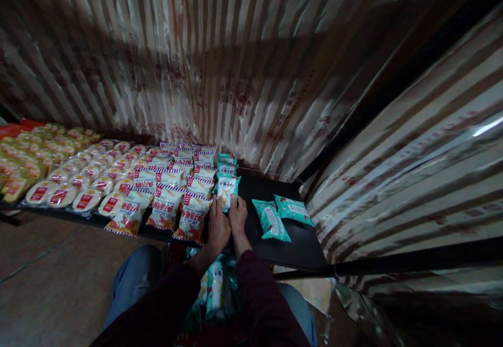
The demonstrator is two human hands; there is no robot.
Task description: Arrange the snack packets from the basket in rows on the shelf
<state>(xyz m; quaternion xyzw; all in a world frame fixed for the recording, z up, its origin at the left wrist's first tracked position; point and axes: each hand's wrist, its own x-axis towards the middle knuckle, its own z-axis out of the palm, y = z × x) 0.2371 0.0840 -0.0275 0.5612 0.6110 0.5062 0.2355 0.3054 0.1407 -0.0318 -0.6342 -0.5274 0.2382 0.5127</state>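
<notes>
Both my hands meet at a teal and white snack bag (227,190) on the black shelf (251,187). My left hand (218,226) grips its lower left side, and my right hand (238,216) closes on its lower right side. Behind it, more teal bags (227,164) stand in a line toward the back. To the right, two teal bags (271,221) lie loose, back sides up. More teal snack bags (216,284) sit below the shelf edge between my knees.
Left of my hands are rows of white and orange snack bags (165,205), then round wrapped cakes (88,198) and yellow packs (18,182). A striped plastic curtain (236,74) hangs behind. A dark frame bar (393,266) runs along the right.
</notes>
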